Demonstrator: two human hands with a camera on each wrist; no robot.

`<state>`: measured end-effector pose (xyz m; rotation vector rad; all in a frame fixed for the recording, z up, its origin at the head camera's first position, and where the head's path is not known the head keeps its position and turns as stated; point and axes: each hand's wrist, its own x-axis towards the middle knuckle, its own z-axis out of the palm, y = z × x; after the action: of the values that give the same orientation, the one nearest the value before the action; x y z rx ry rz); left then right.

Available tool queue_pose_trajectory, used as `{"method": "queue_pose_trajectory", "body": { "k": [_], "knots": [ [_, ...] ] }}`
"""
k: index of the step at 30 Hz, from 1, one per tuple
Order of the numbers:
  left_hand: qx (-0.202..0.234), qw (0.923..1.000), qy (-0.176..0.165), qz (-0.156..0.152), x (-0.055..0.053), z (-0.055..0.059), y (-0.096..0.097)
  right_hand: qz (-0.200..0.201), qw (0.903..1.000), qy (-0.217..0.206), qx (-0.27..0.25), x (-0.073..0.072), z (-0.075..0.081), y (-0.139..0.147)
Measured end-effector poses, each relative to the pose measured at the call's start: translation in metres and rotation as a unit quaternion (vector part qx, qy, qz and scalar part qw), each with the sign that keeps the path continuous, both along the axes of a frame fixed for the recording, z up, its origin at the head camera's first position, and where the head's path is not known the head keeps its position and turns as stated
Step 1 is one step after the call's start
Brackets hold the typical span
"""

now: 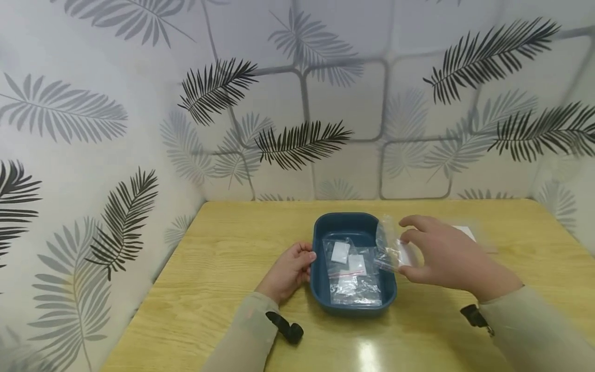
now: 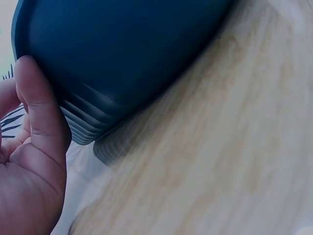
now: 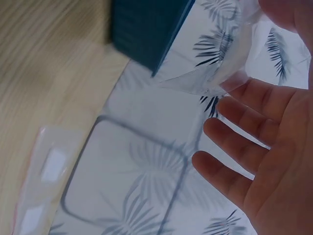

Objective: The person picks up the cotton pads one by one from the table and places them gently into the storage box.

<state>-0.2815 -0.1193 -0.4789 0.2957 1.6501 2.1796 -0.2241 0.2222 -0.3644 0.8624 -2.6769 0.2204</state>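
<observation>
Right grip point(image 1: 441, 254) pinches a clear plastic bag point(image 1: 388, 242) at a blue rounded-rectangular tub's point(image 1: 353, 311) right rim. Left grip point(image 1: 289, 268) clasps its left side.

Homelike indoor setting (exact room unclear), leaf-patterned walls point(image 1: 346, 98), wood-grain table point(image 1: 223, 268).

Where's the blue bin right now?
In the head view, the blue bin sits on the table, right of centre, between the left hand and the right hand.

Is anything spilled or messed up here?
I can't see anything spilled or broken. The bags inside the blue tub overlap untidily, and some bagged white pieces look left out, lying on the table beyond the right hand.
</observation>
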Motion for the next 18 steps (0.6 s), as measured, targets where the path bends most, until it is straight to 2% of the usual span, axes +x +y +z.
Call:
{"method": "queue_pose_trajectory", "body": {
  "k": [5, 11, 18],
  "knots": [
    [0.001, 1.0000, 0.002, -0.001, 0.000, 0.000, -0.001, 0.019, 0.9998, 0.000, 0.003, -0.007, 0.003, -0.025],
    [0.003, 1.0000, 0.003, -0.001, -0.001, 0.002, -0.002, 0.032, 0.9993, -0.006, 0.020, -0.017, -0.002, -0.054],
    [0.001, 1.0000, 0.005, -0.004, 0.000, 0.000, -0.001, 0.026, 0.9977, -0.009, 0.063, -0.019, -0.009, -0.072]
  ]
}}
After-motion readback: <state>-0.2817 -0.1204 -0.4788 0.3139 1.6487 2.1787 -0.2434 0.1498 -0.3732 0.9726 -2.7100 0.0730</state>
